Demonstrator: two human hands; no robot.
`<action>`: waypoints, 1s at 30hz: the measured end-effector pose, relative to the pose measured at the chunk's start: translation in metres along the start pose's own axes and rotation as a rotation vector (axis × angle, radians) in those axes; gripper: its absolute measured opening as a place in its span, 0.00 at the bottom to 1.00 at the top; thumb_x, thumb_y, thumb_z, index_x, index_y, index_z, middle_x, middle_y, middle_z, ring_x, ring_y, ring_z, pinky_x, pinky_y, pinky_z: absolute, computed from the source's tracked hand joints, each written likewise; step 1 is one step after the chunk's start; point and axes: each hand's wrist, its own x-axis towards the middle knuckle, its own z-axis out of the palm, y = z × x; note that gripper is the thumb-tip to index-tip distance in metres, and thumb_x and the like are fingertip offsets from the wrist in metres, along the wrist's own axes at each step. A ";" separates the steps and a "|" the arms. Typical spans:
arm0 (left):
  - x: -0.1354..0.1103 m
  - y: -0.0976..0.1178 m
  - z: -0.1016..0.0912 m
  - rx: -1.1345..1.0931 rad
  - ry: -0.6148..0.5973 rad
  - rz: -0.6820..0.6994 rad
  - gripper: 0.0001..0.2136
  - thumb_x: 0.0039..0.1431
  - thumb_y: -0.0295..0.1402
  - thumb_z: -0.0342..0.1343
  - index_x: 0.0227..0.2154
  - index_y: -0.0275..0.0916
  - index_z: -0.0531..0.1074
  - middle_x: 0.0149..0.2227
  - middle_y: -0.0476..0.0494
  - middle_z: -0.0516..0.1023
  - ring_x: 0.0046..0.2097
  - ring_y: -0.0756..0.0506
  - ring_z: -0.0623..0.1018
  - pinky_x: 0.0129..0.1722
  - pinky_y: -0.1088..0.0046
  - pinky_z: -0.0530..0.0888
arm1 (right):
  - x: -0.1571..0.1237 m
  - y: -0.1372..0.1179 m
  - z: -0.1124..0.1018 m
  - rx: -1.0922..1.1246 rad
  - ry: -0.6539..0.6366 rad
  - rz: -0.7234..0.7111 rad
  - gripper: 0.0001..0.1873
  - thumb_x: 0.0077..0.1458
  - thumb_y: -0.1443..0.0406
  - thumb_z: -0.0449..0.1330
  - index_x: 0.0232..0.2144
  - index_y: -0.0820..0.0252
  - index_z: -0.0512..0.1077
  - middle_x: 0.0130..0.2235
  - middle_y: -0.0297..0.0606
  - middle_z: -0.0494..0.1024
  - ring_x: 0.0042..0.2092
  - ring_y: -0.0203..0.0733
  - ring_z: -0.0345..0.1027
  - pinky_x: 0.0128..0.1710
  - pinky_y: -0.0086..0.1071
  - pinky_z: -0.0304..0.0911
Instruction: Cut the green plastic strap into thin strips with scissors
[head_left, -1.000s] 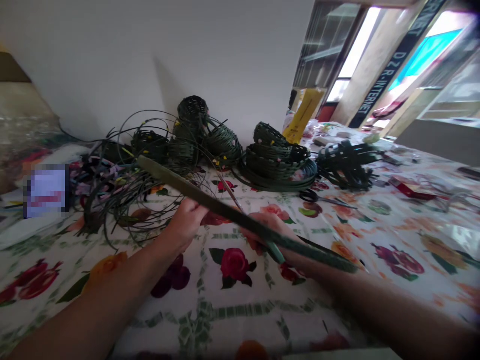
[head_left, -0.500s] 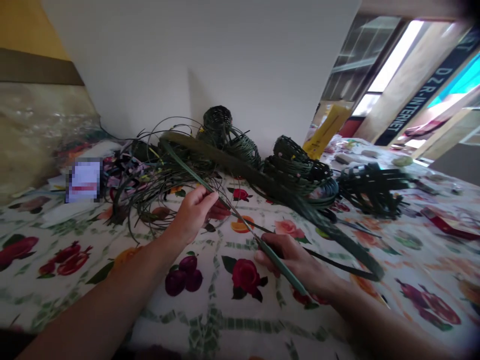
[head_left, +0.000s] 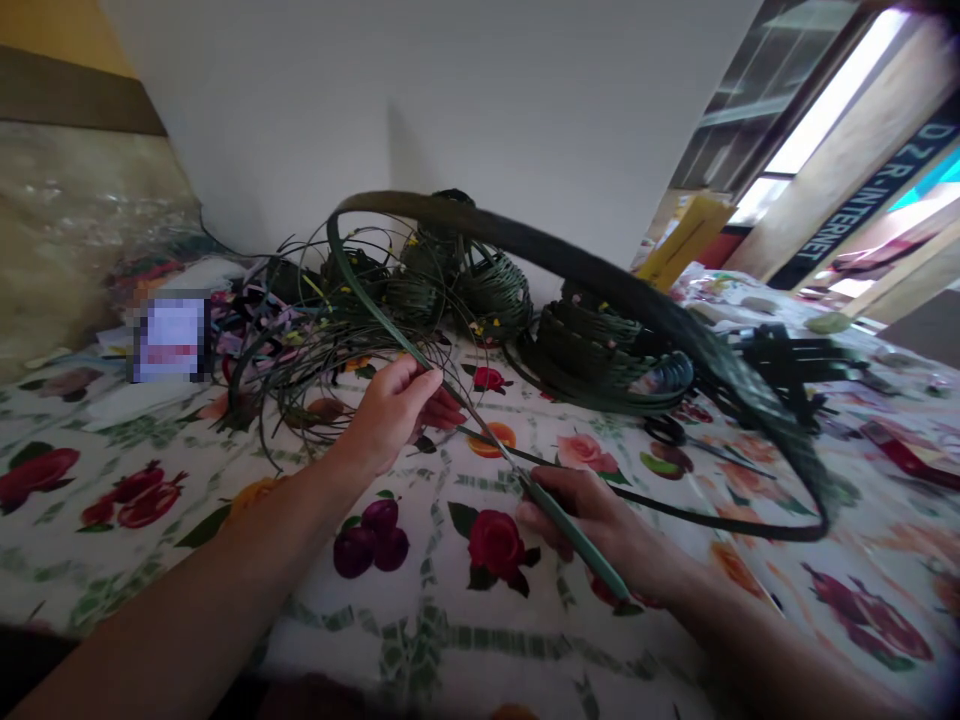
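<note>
My left hand (head_left: 401,410) pinches a long dark green woven-looking strip (head_left: 585,265) between thumb and fingers. From there the strip rises, arches over the table in a big loop, and comes back low past my right hand (head_left: 585,510). My right hand is closed round a slim tool with a green handle (head_left: 581,545) and a thin metal shaft (head_left: 495,437); I cannot make out its exact kind. The shaft points up and left, its far end by the strip at my left fingers. Dark green woven baskets (head_left: 491,285) stand behind the hands.
A tangle of thin dark strands (head_left: 300,370) lies left of the baskets. Black-handled scissors (head_left: 667,432) rest at the right, near a red box (head_left: 904,455). A yellow packet (head_left: 686,240) leans behind. Fruit-patterned cloth (head_left: 442,560) covers the table; a white wall (head_left: 450,100) rises behind.
The strip's loop has lifted higher and swung out to the right, now arching over the baskets. Both hands keep nearly the same place and hold. The view has shifted slightly.
</note>
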 end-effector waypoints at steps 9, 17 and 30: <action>0.004 -0.005 -0.003 -0.021 0.007 0.017 0.09 0.53 0.35 0.59 0.25 0.39 0.65 0.21 0.49 0.77 0.23 0.47 0.79 0.24 0.73 0.75 | 0.002 0.011 0.002 -0.065 0.110 -0.067 0.16 0.55 0.51 0.61 0.26 0.57 0.69 0.26 0.32 0.68 0.28 0.39 0.61 0.25 0.29 0.56; 0.000 0.004 -0.001 0.057 0.015 0.011 0.08 0.53 0.35 0.59 0.25 0.38 0.67 0.21 0.48 0.78 0.23 0.48 0.79 0.22 0.76 0.74 | 0.002 0.008 0.001 -0.070 0.019 0.005 0.20 0.57 0.49 0.59 0.27 0.59 0.67 0.26 0.29 0.64 0.28 0.34 0.55 0.24 0.27 0.52; 0.003 0.000 -0.007 0.119 0.002 0.046 0.10 0.53 0.38 0.59 0.25 0.39 0.67 0.22 0.46 0.78 0.24 0.45 0.79 0.19 0.75 0.72 | 0.002 0.007 -0.001 -0.162 0.031 -0.056 0.17 0.57 0.51 0.60 0.28 0.58 0.68 0.27 0.30 0.67 0.29 0.37 0.60 0.26 0.28 0.55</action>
